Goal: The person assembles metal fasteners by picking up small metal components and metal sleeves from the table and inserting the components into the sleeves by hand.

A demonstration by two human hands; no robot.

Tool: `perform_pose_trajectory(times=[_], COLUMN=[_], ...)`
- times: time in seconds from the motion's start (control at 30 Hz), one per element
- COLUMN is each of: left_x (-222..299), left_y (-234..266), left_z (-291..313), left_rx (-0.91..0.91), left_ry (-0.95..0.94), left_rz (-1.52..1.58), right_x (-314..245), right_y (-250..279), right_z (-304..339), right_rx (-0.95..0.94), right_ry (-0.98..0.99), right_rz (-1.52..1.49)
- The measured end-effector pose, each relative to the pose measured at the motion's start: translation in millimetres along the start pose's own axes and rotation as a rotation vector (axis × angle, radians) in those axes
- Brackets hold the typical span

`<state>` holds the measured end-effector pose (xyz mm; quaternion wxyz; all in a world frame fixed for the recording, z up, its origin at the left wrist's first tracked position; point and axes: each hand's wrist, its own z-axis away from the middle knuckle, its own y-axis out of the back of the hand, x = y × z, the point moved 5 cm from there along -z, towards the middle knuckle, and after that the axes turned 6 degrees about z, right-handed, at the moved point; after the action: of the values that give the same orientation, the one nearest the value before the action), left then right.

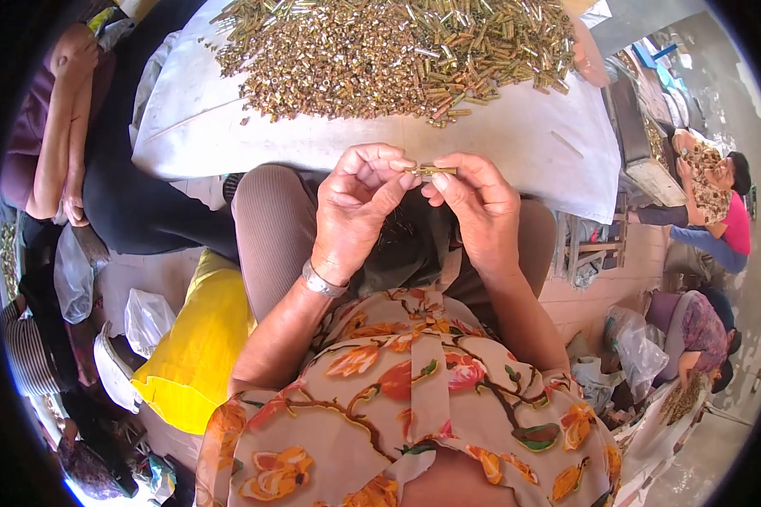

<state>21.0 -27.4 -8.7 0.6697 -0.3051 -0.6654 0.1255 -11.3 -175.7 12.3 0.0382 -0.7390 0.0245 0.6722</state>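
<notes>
Above my lap, just short of the table edge, my two hands meet at a small, slim brass-coloured cylinder (438, 170). My right hand (482, 207) pinches its longer part between thumb and forefinger. The thumb and fingertips of my left hand (359, 198) close on its left end; a tiny second piece there cannot be made out. Beyond them, a heap of short, shiny brass-coloured parts (313, 80) spreads over the white-covered table (220, 139). Longer brass-coloured cylinders (499, 51) make up the right side of the heap.
On my left sits a person with crossed arms (68, 110), near a yellow sack (199, 355) and clear plastic bags (148, 321). Other people (714, 198) work at tables to the right. A small stool (596, 245) stands under the table's right corner.
</notes>
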Motion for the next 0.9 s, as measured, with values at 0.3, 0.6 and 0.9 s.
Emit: perform_pose_trajectory(times=[0.3, 0.6, 0.9], left_x=[6.5, 5.9, 15.6], left_y=[-1.7, -2.9, 0.7], left_z=[2.6, 1.8, -3.8], left_rx=[-0.028, -0.046, -0.309], left_ry=[-0.082, -0.093, 0.161], left_rz=[-0.145, -0.116, -0.129], right_x=[-10.3, -14.1, -2.3], right_y=[0.6, -2.7, 7.7], right_z=[3.3, 7.6, -4.5], right_rx=[0.004, 0.070, -0.241], right_ry=[0.152, 0.256, -0.050], right_rz=[0.297, 0.329, 0.002])
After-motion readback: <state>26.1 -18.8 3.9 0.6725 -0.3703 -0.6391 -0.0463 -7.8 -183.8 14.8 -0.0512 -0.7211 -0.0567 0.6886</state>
